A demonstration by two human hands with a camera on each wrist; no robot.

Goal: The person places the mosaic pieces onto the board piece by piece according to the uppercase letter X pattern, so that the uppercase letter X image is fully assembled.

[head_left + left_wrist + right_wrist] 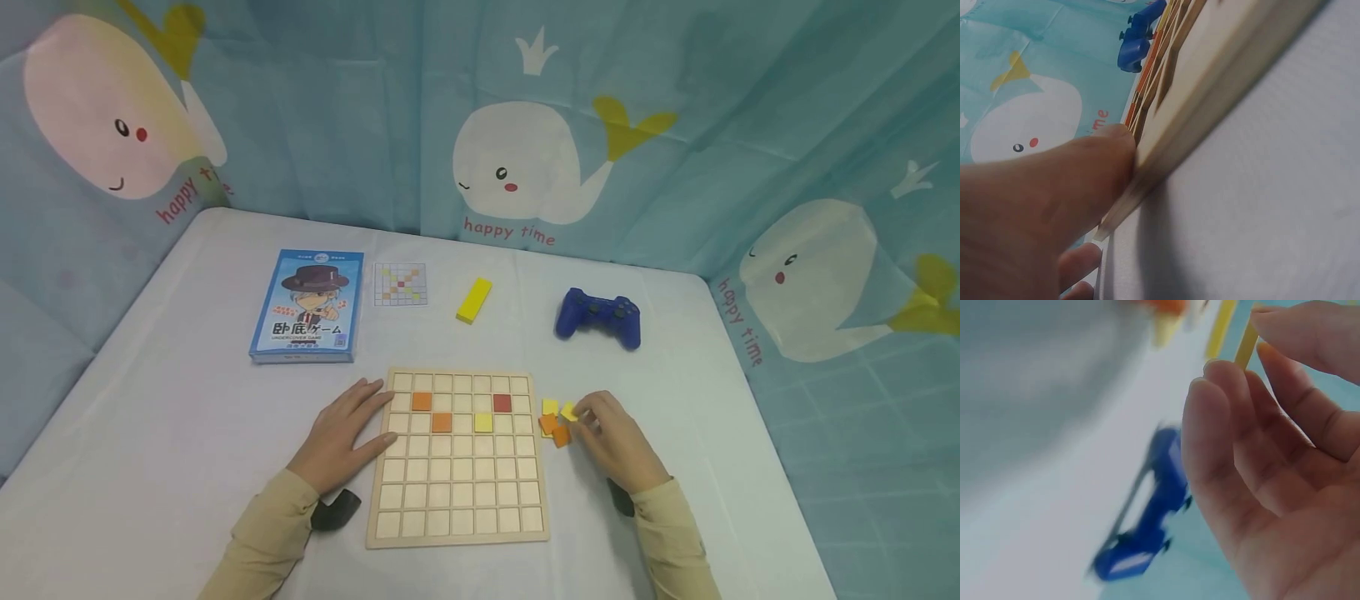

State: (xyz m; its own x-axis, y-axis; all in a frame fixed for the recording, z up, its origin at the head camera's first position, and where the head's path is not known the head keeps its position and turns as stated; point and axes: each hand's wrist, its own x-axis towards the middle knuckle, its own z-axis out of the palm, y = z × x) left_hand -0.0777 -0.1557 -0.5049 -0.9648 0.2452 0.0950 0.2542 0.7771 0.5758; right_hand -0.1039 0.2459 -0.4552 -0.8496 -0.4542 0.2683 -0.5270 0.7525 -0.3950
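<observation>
A wooden grid board (pixel 462 471) lies flat, with two orange tiles (pixel 422 402), a red tile (pixel 502 403) and a yellow tile (pixel 483 422) set in its upper cells. My left hand (pixel 341 437) rests at the board's left edge, fingers extended and thumb on the rim. Off the right edge, my right hand (pixel 618 442) pinches a yellow tile (pixel 1247 344) between thumb and fingertips, as the right wrist view shows. Just left of that hand lies a small heap of loose orange tiles (pixel 561 436) and yellow tiles (pixel 550 407), partly overlapping.
Behind the board stand a blue game box (pixel 309 304), a printed pattern card (pixel 401 284), a yellow block (pixel 474 301) and a blue game controller (pixel 598 317). A curtain with whale prints (pixel 517 162) hangs along the back of the white table (pixel 187 400).
</observation>
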